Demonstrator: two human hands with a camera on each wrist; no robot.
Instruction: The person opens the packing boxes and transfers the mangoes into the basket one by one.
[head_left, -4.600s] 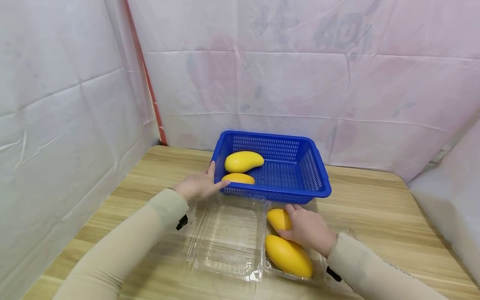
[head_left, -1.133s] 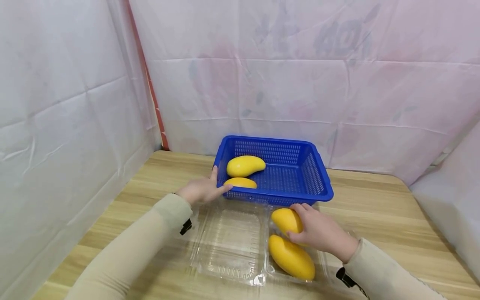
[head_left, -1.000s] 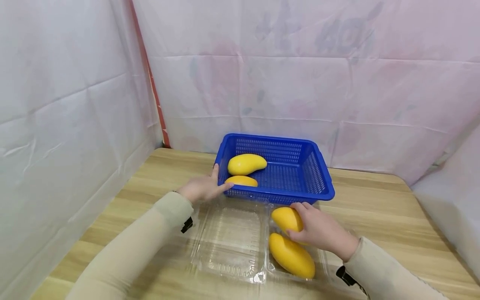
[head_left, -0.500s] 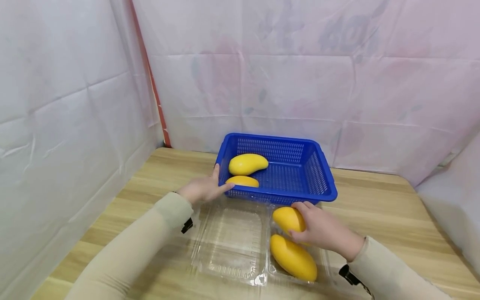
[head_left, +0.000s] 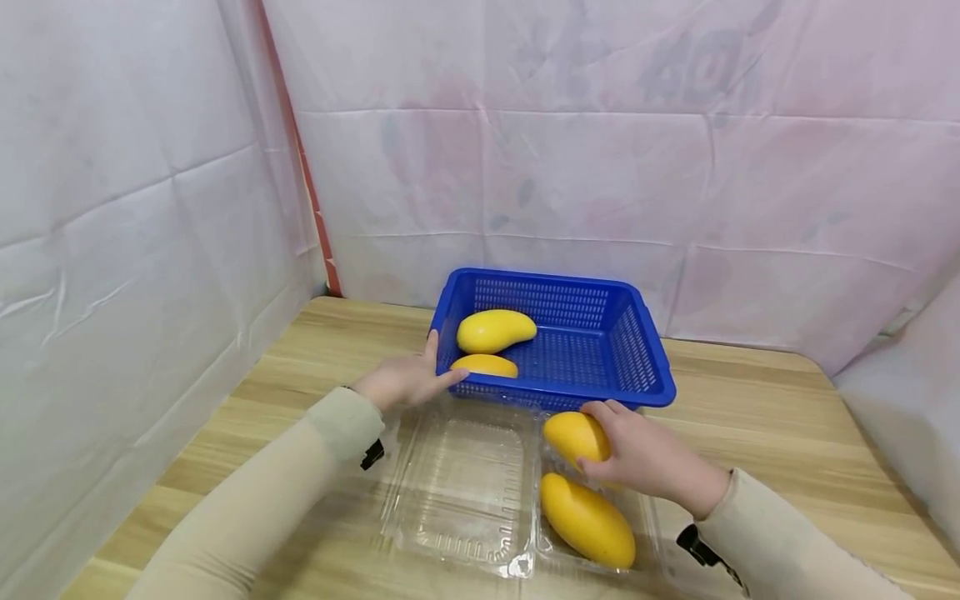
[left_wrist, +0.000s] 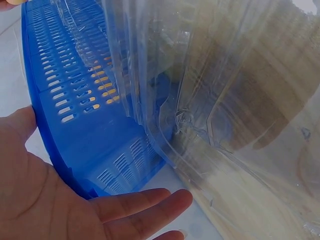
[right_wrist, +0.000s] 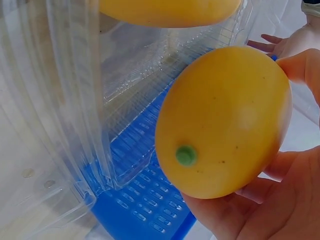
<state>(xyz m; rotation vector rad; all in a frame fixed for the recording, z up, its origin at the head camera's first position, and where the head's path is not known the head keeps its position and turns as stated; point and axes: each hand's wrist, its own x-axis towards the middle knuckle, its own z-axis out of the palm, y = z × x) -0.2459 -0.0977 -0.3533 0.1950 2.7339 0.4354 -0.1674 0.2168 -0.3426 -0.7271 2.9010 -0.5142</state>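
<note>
My right hand point(head_left: 648, 454) grips a yellow mango point(head_left: 577, 437) over the far part of the clear plastic clamshell's right half point(head_left: 551, 546). In the right wrist view, the mango's green stem end point(right_wrist: 186, 155) faces the camera, with thumb and fingers around its side. A second mango point(head_left: 587, 521) lies nearer me in that same half. My left hand point(head_left: 401, 379) rests against the left front corner of a blue basket point(head_left: 577, 387). Its fingers are extended, as the left wrist view shows. Inside the basket are two mangoes, one behind point(head_left: 495, 331) and one in front point(head_left: 486, 365).
The clamshell's other half point(head_left: 465, 483) lies flat to the left, in front of the basket. All stands on a wood-grain table point(head_left: 750, 417). A pale pink cloth point(head_left: 570, 167) hangs behind, and white sheeting point(head_left: 135, 233) borders the left side.
Since the oldest frame, my right hand and forearm have shifted a little right, and the gripped mango has moved slightly with them. My left hand stays at the basket's corner.
</note>
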